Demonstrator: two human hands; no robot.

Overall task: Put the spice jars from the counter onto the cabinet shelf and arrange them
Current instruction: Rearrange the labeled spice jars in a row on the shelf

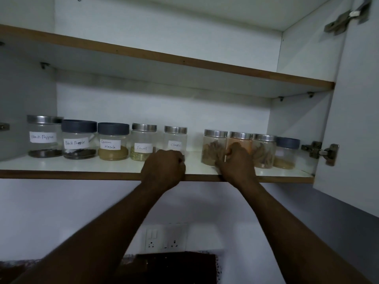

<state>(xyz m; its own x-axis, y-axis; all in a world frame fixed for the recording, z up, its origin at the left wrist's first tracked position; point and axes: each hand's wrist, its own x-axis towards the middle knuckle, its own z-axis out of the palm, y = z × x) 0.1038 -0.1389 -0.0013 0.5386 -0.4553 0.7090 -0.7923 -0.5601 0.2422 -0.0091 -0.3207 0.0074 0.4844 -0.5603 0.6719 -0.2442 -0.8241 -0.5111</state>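
Note:
Several spice jars stand in a row on the lower cabinet shelf (82, 167). From the left they are two Black Pepper jars (44, 136) (79, 139), Garam Masala (112, 141), Fennel (143, 142) and Cloves (176, 138). After a gap come a brown-leaf jar (214, 146), an orange powder jar (241, 139), another leaf jar (264, 150) and a dark-lidded jar (287, 152). My left hand (164, 168) is closed around the foot of the Cloves jar and hides its base. My right hand (238, 160) grips the lower part of the orange powder jar.
The upper shelf (184, 60) holds nothing that I can see. The open cabinet door (354, 119) hangs on hinges (320, 152) at the right. Below are a wall socket panel (166, 236) and a dark object (176, 267) on the counter.

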